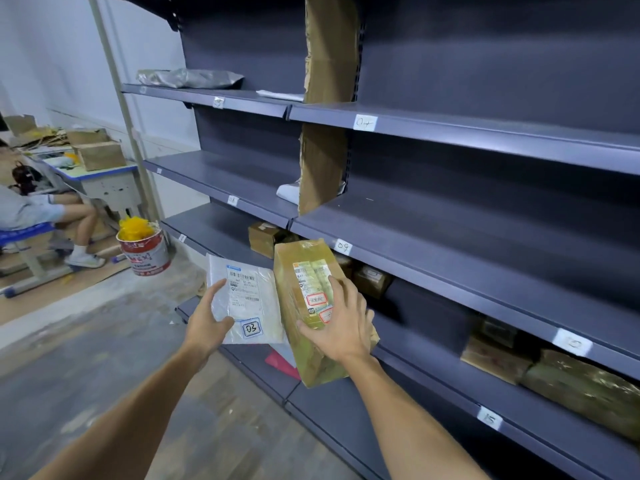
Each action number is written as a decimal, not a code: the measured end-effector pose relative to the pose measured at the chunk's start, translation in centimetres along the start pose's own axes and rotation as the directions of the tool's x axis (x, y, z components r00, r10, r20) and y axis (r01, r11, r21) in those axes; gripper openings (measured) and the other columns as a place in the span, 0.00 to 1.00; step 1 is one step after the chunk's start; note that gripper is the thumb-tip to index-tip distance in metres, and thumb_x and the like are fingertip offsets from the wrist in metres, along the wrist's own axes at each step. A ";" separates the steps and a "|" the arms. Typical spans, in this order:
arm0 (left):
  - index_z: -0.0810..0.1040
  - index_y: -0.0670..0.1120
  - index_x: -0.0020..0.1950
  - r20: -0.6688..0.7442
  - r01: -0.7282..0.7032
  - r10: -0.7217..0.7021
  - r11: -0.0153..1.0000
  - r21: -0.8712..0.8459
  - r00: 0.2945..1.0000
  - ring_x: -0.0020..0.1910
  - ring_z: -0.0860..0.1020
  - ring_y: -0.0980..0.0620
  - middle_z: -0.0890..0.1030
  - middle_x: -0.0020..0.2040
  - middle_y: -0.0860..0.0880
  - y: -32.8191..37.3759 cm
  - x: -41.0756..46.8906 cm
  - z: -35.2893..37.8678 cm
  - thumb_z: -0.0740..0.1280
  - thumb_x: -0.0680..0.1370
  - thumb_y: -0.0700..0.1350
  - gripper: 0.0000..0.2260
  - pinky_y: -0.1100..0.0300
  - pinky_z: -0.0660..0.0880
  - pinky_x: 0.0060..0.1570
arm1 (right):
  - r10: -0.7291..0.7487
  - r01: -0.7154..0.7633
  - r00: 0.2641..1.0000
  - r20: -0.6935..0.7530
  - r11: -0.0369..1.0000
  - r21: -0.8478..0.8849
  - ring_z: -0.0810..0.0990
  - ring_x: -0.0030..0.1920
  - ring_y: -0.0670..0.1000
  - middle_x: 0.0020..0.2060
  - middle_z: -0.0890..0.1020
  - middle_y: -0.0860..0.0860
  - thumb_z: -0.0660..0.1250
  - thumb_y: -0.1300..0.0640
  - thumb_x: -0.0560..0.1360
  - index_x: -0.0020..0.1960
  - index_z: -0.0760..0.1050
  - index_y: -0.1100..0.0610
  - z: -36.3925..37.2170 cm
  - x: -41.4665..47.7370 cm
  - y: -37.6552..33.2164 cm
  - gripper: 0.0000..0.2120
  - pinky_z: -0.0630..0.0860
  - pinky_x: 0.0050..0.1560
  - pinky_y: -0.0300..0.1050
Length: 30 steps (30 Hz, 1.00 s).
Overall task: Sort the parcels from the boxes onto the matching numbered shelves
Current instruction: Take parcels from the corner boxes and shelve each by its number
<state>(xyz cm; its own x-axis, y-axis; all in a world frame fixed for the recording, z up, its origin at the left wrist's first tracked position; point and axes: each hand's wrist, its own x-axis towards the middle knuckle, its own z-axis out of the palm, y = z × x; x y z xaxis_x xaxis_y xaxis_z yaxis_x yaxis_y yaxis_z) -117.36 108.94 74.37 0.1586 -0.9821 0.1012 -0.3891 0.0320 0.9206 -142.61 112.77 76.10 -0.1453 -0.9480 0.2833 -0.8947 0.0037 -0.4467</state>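
Plainly, head view: two parcels held before the grey shelves (450,244).
Left hand (207,320) pinched a white mailer (249,289) marked 03; right hand (341,327) clasped a taped brown box (294,261), on end, just below shelf label 09 (343,247).

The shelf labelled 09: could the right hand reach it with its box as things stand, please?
Probably yes. The right hand grips the brown box just below the 09 label, and the shelf behind that label looks bare, with only the cardboard divider at its left end.
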 end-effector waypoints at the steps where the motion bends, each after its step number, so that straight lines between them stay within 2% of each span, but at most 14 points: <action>1: 0.66 0.58 0.75 -0.001 -0.004 0.004 1.000 0.001 1.000 0.62 0.71 0.49 0.68 0.75 0.49 -0.2 0.8 -0.2 0.64 0.76 0.28 0.35 0.51 0.76 0.55 | -0.010 0.010 1.000 0.004 1.000 0.001 0.61 0.73 0.57 0.76 0.56 0.49 0.67 0.28 0.65 0.79 0.53 0.47 0.5 0.8 -0.4 0.49 0.63 0.68 0.56; 4: 0.66 0.58 0.75 -0.001 0.009 -0.009 1.000 0.000 1.000 0.67 0.71 0.46 0.68 0.75 0.50 -0.8 3.4 -1.3 0.65 0.76 0.28 0.35 0.45 0.76 0.62 | -0.018 0.018 1.000 0.020 1.000 -0.002 0.61 0.73 0.57 0.76 0.56 0.48 0.68 0.28 0.65 0.79 0.53 0.46 1.8 3.2 -1.9 0.49 0.63 0.67 0.56; 8: 0.66 0.63 0.72 -0.007 0.016 -0.016 1.000 -0.027 1.000 0.67 0.72 0.44 0.68 0.75 0.50 -1.9 7.1 -3.2 0.66 0.76 0.28 0.36 0.40 0.78 0.58 | -0.038 0.038 0.999 0.032 0.999 0.001 0.61 0.73 0.57 0.76 0.56 0.48 0.67 0.28 0.65 0.79 0.52 0.46 4.0 5.9 -4.2 0.49 0.63 0.68 0.56; 12: 0.65 0.57 0.75 -0.012 0.015 -0.016 0.999 -0.034 1.000 0.64 0.69 0.50 0.67 0.76 0.48 -3.5 11.5 -5.2 0.66 0.77 0.28 0.34 0.51 0.77 0.54 | -0.034 0.035 0.999 0.040 0.999 -0.021 0.61 0.73 0.57 0.76 0.57 0.48 0.67 0.28 0.65 0.79 0.53 0.46 6.6 8.8 -7.5 0.49 0.63 0.67 0.56; 17: 0.65 0.53 0.77 0.024 0.004 -0.003 0.997 -0.076 1.000 0.64 0.69 0.52 0.67 0.76 0.48 -5.4 17.6 -9.4 0.65 0.76 0.26 0.34 0.63 0.72 0.48 | 0.004 -0.004 1.000 0.003 0.999 -0.036 0.63 0.72 0.57 0.76 0.58 0.47 0.67 0.28 0.64 0.78 0.55 0.45 10.6 12.5 -13.3 0.49 0.63 0.66 0.57; 20: 0.65 0.54 0.76 0.053 -0.042 0.048 0.994 -0.098 0.997 0.65 0.71 0.49 0.69 0.74 0.48 -5.9 21.8 -13.0 0.65 0.75 0.26 0.34 0.53 0.73 0.58 | 0.022 -0.022 1.000 -0.017 0.999 -0.043 0.62 0.72 0.57 0.76 0.57 0.48 0.66 0.27 0.64 0.78 0.54 0.45 12.3 14.8 -17.8 0.49 0.63 0.67 0.58; 22: 0.66 0.52 0.76 0.051 -0.073 0.078 0.993 -0.098 0.996 0.64 0.72 0.47 0.70 0.72 0.49 -6.0 24.4 -15.4 0.64 0.75 0.26 0.34 0.49 0.73 0.60 | 0.023 -0.025 0.999 -0.033 0.999 -0.042 0.62 0.72 0.58 0.76 0.57 0.47 0.68 0.28 0.64 0.78 0.54 0.45 13.1 16.3 -20.8 0.49 0.63 0.67 0.58; 25: 0.66 0.49 0.76 0.036 -0.121 0.125 0.988 -0.099 0.992 0.56 0.72 0.52 0.70 0.68 0.52 -5.3 27.9 -18.7 0.64 0.75 0.25 0.33 0.69 0.73 0.45 | 0.028 -0.031 0.998 -0.063 0.999 -0.037 0.61 0.73 0.58 0.77 0.55 0.47 0.69 0.28 0.66 0.78 0.54 0.46 14.0 18.9 -25.0 0.49 0.61 0.68 0.58; 26: 0.66 0.48 0.76 0.029 -0.128 0.132 0.986 -0.103 0.991 0.53 0.73 0.53 0.69 0.67 0.52 -5.2 29.1 -19.8 0.64 0.75 0.25 0.33 0.72 0.73 0.41 | 0.030 -0.033 0.997 -0.071 0.999 -0.036 0.60 0.73 0.59 0.77 0.55 0.47 0.69 0.29 0.66 0.78 0.53 0.46 14.2 19.9 -26.3 0.49 0.61 0.68 0.58; 27: 0.66 0.48 0.76 0.024 -0.133 0.136 0.985 -0.109 0.990 0.53 0.73 0.53 0.70 0.68 0.51 -5.1 30.4 -20.7 0.64 0.75 0.25 0.32 0.72 0.72 0.41 | 0.032 -0.035 0.996 -0.080 0.999 -0.035 0.59 0.74 0.59 0.77 0.55 0.48 0.69 0.29 0.66 0.78 0.53 0.46 14.3 20.9 -27.6 0.49 0.60 0.69 0.58; 28: 0.66 0.49 0.76 0.019 -0.134 0.137 0.984 -0.114 0.990 0.56 0.73 0.53 0.70 0.70 0.49 -5.1 31.7 -21.6 0.64 0.75 0.25 0.33 0.70 0.72 0.47 | 0.033 -0.036 0.995 -0.092 0.999 -0.033 0.59 0.74 0.59 0.77 0.55 0.48 0.70 0.30 0.66 0.78 0.53 0.46 14.5 21.9 -28.8 0.48 0.60 0.69 0.58; 30: 0.65 0.50 0.76 0.014 -0.138 0.141 0.983 -0.125 0.990 0.64 0.70 0.51 0.69 0.73 0.46 -4.9 34.3 -23.1 0.65 0.76 0.25 0.33 0.61 0.70 0.57 | 0.028 -0.031 0.992 -0.120 0.999 -0.027 0.60 0.74 0.59 0.77 0.56 0.48 0.70 0.31 0.67 0.78 0.54 0.47 14.8 24.0 -31.0 0.48 0.60 0.69 0.58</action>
<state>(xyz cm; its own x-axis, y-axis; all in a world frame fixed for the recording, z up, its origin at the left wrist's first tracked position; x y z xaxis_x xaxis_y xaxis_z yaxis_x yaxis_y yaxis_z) -89.02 79.37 82.01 0.0892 -0.9704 0.2246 -0.2908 0.1903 0.9377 -112.09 85.21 84.17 -0.2197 -0.9026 0.3702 -0.9007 0.0419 -0.4324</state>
